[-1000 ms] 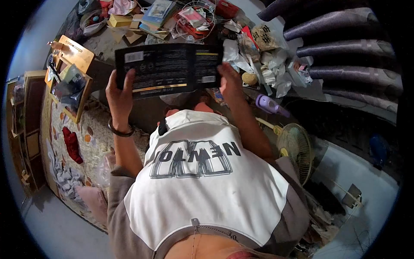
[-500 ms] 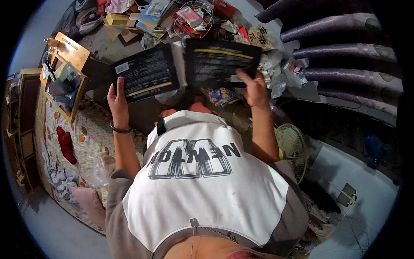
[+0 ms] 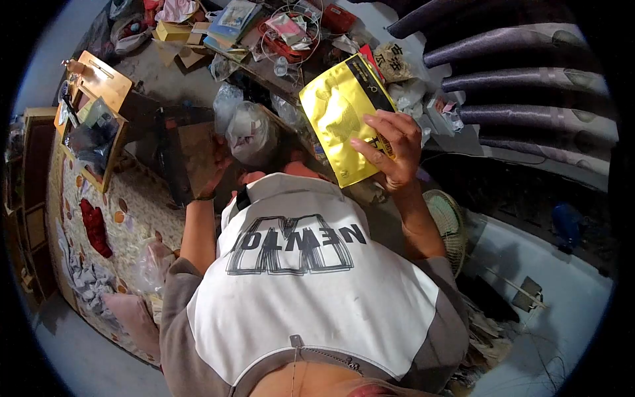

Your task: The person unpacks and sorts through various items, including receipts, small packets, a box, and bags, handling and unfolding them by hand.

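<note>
In my right hand (image 3: 397, 149) is a shiny yellow packet (image 3: 331, 109) with a black printed strip along one side. It is raised and tilted, its front facing me, with my fingers lying over its lower right part. My left hand (image 3: 215, 171), lower and in shadow, grips a dark flat packet (image 3: 173, 159) by its right side. A brown panel (image 3: 197, 155) shows on or against that packet; I cannot tell which. Clear plastic bags, one a knotted bag (image 3: 253, 135) with something pale inside, lie between my two hands.
Ahead is a low table (image 3: 261, 73) with books (image 3: 231, 23), cardboard boxes (image 3: 188, 49) and a red basket (image 3: 288, 43). A bed with a patterned cover (image 3: 126, 225) lies to the left. A fan (image 3: 444, 225) stands at the right, below dark curtains (image 3: 529, 83).
The right-hand packet now shows its yellow front instead of a dark printed back. My left hand has moved down and right, and its packet has turned, hiding the printed text.
</note>
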Action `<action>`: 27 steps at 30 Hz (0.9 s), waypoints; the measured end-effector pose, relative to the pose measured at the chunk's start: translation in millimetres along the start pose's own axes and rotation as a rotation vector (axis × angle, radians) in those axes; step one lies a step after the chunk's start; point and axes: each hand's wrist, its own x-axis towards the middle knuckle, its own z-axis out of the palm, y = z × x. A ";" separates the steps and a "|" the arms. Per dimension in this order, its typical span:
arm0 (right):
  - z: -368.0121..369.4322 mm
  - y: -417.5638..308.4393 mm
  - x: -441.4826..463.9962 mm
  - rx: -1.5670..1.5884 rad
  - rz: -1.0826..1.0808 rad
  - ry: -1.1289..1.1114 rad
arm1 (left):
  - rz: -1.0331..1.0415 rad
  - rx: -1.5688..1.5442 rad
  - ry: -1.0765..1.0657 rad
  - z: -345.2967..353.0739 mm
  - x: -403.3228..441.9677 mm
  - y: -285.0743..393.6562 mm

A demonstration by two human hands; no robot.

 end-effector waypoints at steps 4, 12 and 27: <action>-2.7 -4.6 0.1 0.005 0.077 -0.005 | -0.126 -0.106 -0.101 2.4 12.1 -6.7; -1.1 -1.7 -3.2 0.103 0.111 -0.009 | -0.202 -0.064 -0.015 7.0 9.9 -22.9; 30.2 8.7 -23.0 0.246 0.266 0.118 | -0.152 0.276 0.555 31.4 37.0 -30.8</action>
